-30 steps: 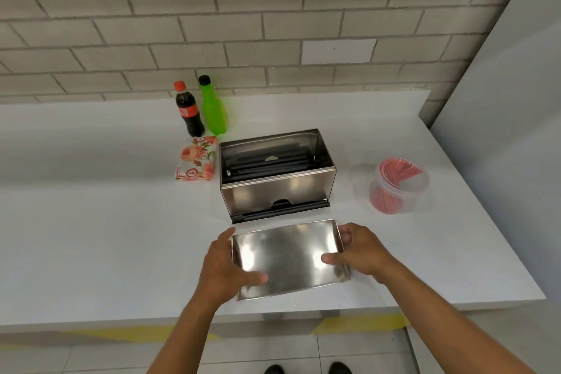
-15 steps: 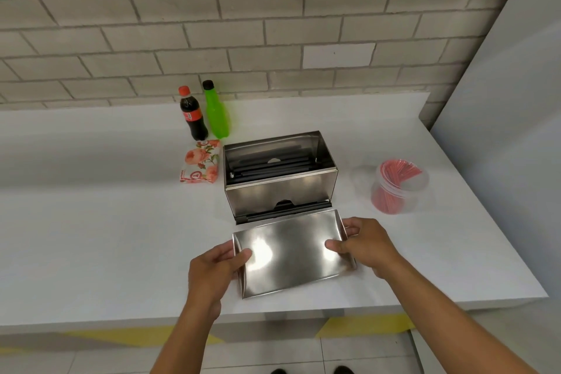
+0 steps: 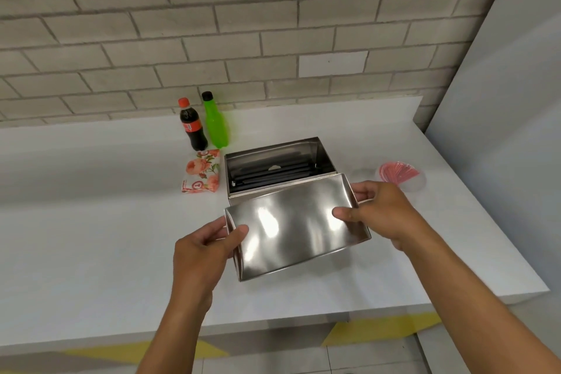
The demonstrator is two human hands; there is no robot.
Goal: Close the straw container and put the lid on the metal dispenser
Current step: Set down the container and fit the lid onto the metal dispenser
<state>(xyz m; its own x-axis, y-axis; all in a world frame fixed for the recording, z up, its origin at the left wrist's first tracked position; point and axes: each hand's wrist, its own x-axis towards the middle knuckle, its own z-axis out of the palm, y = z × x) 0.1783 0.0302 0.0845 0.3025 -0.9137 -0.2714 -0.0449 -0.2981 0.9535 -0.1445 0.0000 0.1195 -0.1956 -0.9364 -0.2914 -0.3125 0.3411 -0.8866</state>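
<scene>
At bench [image 3: 91,222] centre, left hand [image 3: 202,247] and right hand [image 3: 385,212] pinch metal lid [image 3: 294,228] ends, lifted; open dispenser [image 3: 279,167] at 12 o'clock; straw container [image 3: 400,176] at 2; next, lower lid squarely onto dispenser.

A white counter [image 3: 91,222] runs along a wall of pale grey brick [image 3: 212,24]. Near the back stand two bottles just beside each other: a dark cola bottle [image 3: 193,124] with a red cap, and a bright green bottle [image 3: 215,123] with a black cap. Just in front of them lies a small packet [image 3: 201,175] printed with pink flowers. Below the counter's front edge, yellow markings [image 3: 379,328] show on the floor.
</scene>
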